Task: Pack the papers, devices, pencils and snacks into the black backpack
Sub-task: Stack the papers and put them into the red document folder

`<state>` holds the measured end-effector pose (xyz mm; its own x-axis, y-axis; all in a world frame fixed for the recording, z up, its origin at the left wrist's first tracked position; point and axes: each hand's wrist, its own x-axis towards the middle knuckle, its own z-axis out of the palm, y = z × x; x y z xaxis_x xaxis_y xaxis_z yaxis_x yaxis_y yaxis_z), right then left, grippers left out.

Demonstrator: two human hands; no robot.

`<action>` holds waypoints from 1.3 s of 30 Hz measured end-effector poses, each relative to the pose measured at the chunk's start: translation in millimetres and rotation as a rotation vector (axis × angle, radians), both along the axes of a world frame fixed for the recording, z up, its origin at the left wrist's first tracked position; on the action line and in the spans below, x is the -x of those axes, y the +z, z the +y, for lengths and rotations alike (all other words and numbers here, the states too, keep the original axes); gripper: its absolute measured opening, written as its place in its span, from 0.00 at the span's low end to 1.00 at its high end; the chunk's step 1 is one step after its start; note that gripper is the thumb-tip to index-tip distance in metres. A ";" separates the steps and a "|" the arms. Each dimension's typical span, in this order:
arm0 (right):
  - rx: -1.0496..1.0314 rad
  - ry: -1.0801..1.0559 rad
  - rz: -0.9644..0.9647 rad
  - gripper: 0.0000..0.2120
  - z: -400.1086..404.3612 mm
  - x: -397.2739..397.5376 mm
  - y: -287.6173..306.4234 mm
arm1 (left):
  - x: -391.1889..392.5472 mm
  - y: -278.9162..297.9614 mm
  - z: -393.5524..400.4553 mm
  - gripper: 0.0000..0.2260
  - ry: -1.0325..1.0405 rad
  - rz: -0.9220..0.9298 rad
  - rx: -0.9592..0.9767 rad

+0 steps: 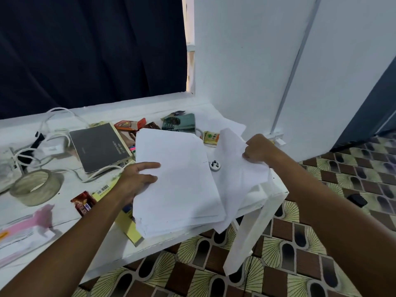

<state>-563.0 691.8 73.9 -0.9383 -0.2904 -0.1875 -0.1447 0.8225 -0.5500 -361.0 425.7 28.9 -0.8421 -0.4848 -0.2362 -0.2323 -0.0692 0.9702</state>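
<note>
Two hands gather loose white paper sheets (pixel 177 181) over the white tabletop (pixel 70 189): left hand (pixel 137 181) grip clasps the stack's edge, right hand (pixel 258 150) pinches stray sheets. Squaring them likely comes next; no backpack shows.

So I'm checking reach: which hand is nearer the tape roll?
Left. The left hand grips the paper stack just right of the tape roll; the right hand is far across the table.
</note>
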 end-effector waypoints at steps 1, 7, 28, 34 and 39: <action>-0.002 0.013 0.027 0.13 0.6 -1.0 6.8 | -0.2 -0.1 -0.9 0.16 0.000 0.000 -0.002; -0.020 0.072 0.107 0.11 7.0 -10.5 57.7 | -0.6 -1.1 -4.8 0.15 0.034 -0.047 0.015; 0.670 -0.016 -0.290 0.07 -46.1 -79.1 -34.9 | 4.2 -9.9 -10.0 0.17 0.186 -0.023 -0.311; 0.581 -0.003 -0.230 0.04 -65.0 -89.5 -73.5 | -1.4 7.9 -12.4 0.31 0.138 0.092 0.004; 0.726 -0.050 -0.249 0.05 -85.5 -81.2 -53.1 | -0.2 42.9 -21.7 0.16 0.025 0.209 -0.069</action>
<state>-481.8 606.3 20.8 -0.9088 -0.3794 -0.1737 0.0822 0.2454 -0.9659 -360.7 404.1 71.8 -0.8640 -0.4952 -0.0911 -0.0241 -0.1400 0.9899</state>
